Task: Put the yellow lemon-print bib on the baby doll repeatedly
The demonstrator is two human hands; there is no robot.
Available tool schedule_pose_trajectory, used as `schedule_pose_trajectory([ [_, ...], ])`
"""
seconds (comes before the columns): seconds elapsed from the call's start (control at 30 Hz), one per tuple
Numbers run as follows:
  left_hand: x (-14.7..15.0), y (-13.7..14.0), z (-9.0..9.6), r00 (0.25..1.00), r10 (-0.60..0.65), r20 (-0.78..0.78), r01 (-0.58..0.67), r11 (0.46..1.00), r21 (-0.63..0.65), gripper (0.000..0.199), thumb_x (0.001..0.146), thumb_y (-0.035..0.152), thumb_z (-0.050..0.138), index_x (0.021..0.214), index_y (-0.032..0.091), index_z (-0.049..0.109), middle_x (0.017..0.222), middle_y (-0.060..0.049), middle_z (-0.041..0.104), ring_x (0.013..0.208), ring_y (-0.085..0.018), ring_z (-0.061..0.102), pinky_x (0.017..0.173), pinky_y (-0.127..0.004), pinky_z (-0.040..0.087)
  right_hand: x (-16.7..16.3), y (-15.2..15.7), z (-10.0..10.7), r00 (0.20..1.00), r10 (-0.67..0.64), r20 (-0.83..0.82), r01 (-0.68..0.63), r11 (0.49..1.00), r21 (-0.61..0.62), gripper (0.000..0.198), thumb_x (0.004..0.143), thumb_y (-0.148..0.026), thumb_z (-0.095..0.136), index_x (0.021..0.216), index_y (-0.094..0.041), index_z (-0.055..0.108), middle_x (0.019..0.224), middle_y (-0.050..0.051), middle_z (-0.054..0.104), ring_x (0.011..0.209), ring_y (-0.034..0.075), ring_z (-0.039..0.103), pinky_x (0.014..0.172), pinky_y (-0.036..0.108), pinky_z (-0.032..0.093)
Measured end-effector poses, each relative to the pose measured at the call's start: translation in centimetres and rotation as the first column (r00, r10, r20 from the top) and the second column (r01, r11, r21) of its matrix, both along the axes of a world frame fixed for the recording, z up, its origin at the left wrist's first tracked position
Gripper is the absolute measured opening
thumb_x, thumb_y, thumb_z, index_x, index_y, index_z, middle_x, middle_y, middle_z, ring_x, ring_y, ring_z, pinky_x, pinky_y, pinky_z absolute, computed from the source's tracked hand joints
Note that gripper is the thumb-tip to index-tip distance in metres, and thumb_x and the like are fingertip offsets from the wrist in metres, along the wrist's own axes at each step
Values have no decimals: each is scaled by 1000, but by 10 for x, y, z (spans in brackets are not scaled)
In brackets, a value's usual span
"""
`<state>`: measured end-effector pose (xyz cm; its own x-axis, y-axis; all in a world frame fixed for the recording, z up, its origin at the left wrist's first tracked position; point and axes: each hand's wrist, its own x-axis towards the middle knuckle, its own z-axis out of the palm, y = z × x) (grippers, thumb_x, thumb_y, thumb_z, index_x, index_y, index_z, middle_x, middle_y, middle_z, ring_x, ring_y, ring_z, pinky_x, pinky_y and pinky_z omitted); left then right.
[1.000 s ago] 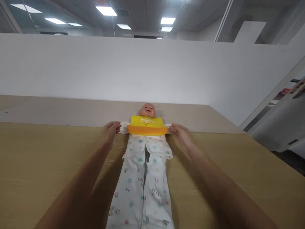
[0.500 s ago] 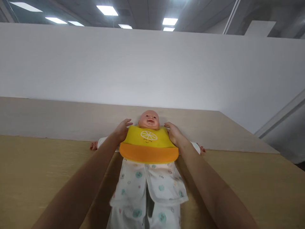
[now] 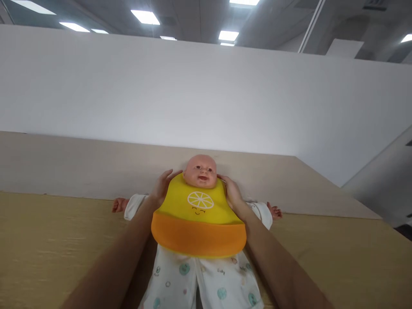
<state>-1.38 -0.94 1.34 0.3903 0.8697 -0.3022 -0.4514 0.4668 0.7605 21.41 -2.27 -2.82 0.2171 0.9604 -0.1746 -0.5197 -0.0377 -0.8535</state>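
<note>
A baby doll (image 3: 201, 167) lies on its back, head away from me, arms spread to both sides. Over its chest lies a yellow bib (image 3: 180, 199) with a white citrus slice, a small smiling face and an orange catch pocket (image 3: 198, 236). My left hand (image 3: 164, 186) is at the bib's upper left edge, its fingers curling in beside the doll's neck. On the opposite edge, my right hand (image 3: 233, 192) holds the bib near the neck, fingertips partly hidden behind it. White patterned clothing (image 3: 174, 274) covers the doll's body below the bib.
The doll rests on a tan surface (image 3: 58, 240) that meets a paler raised board (image 3: 80, 167) behind. A white partition (image 3: 193, 94) stands across the back, with ceiling lights above it. The doll's hands (image 3: 119, 205) stick out beyond my forearms.
Both my hands have moved in closer to the doll's neck, their fingers now beside it. The doll and bib appear larger and the view has shifted slightly.
</note>
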Motion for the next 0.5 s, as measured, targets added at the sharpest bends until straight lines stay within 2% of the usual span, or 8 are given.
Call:
schedule_pose_trajectory([
  [0.13, -2, -23, -1, 998, -12, 63, 11, 1000, 17, 53, 82, 35, 49, 131, 14, 51, 96, -9, 72, 83, -28, 69, 76, -40, 52, -5, -24, 0, 998, -52, 25, 50, 996, 75, 29, 61, -30, 65, 87, -19, 71, 93, 0, 72, 90, 19, 63, 80, 28, 49],
  [0.23, -5, -43, -1, 993, -58, 99, 57, 998, 14, 50, 80, 33, 50, 125, 12, 56, 91, -10, 73, 83, -29, 69, 76, -40, 52, -7, -45, -1, 993, -87, 84, 77, 990, 122, 27, 61, -32, 65, 84, -20, 72, 98, 0, 72, 98, 19, 61, 89, 28, 45],
  [0.37, -6, -73, 0, 985, -80, 150, 83, 996, -13, 43, 79, 31, 50, 115, 10, 62, 85, -9, 73, 84, -29, 69, 78, -39, 52, -9, -75, -2, 981, -120, 154, 95, 982, 163, 27, 60, -34, 67, 82, -20, 73, 101, 2, 71, 101, 20, 59, 95, 30, 41],
  [0.5, -3, -104, -1, 979, -120, 162, 131, 990, -57, 31, 78, 29, 54, 99, 11, 66, 79, -9, 73, 78, -27, 69, 73, -35, 53, -10, -110, -1, 983, -124, 134, 101, 982, 162, 27, 59, -34, 68, 82, -20, 72, 100, 2, 71, 100, 20, 59, 96, 31, 39],
])
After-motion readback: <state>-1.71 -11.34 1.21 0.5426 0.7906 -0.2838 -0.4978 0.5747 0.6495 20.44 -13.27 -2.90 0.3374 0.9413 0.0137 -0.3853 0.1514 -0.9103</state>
